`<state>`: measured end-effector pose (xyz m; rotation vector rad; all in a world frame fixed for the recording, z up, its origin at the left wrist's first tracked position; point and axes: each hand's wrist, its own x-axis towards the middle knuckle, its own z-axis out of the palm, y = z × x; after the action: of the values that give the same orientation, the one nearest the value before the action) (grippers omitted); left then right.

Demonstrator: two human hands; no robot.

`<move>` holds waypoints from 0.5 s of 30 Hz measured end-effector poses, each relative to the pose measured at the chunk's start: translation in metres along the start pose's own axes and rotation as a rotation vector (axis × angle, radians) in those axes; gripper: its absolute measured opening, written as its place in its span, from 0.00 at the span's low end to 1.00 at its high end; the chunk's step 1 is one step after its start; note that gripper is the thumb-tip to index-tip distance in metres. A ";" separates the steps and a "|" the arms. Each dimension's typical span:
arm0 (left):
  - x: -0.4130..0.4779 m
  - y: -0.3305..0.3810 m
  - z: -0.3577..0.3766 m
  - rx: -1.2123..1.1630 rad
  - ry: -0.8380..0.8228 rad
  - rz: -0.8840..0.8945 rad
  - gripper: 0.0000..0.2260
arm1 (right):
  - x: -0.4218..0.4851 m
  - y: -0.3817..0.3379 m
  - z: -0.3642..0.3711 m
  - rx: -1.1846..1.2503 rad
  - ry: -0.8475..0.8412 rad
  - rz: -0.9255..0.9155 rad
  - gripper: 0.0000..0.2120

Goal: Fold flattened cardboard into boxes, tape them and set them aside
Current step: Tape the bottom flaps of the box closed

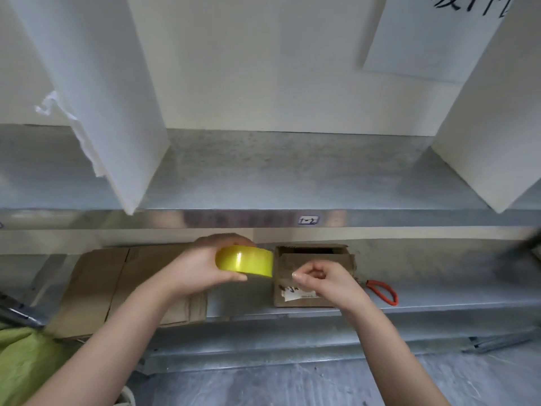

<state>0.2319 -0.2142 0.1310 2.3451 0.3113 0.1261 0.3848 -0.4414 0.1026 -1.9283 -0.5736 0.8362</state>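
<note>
My left hand (202, 266) grips a yellow tape roll (245, 260) above the lower metal shelf, thumb under it and fingers over the top. My right hand (319, 281) is just right of the roll with thumb and forefinger pinched together, seemingly on the tape's clear loose end, which I cannot make out. Behind it stands a small folded cardboard box (310, 257) with a white label, its top open at the back. Flattened cardboard (117, 285) lies on the shelf to the left, partly under my left forearm.
Orange-handled scissors (383, 291) lie on the lower metal shelf (439, 285) right of the box. An upper shelf (278, 171) carries white boards leaning at both sides. A green cloth (26, 364) lies at bottom left. The grey floor shows below.
</note>
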 end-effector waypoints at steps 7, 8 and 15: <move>0.041 0.050 0.038 0.067 0.069 -0.172 0.29 | 0.032 0.009 -0.069 -0.278 0.120 -0.094 0.02; 0.044 0.055 0.044 0.075 0.073 -0.181 0.29 | 0.035 0.011 -0.078 -0.270 0.111 -0.086 0.02; 0.061 0.091 0.063 -0.019 0.033 -0.320 0.22 | 0.051 0.024 -0.109 -0.207 0.017 0.016 0.07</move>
<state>0.3186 -0.3032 0.1502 2.2439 0.6925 0.0128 0.5016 -0.4796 0.1023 -2.1279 -0.6564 0.7955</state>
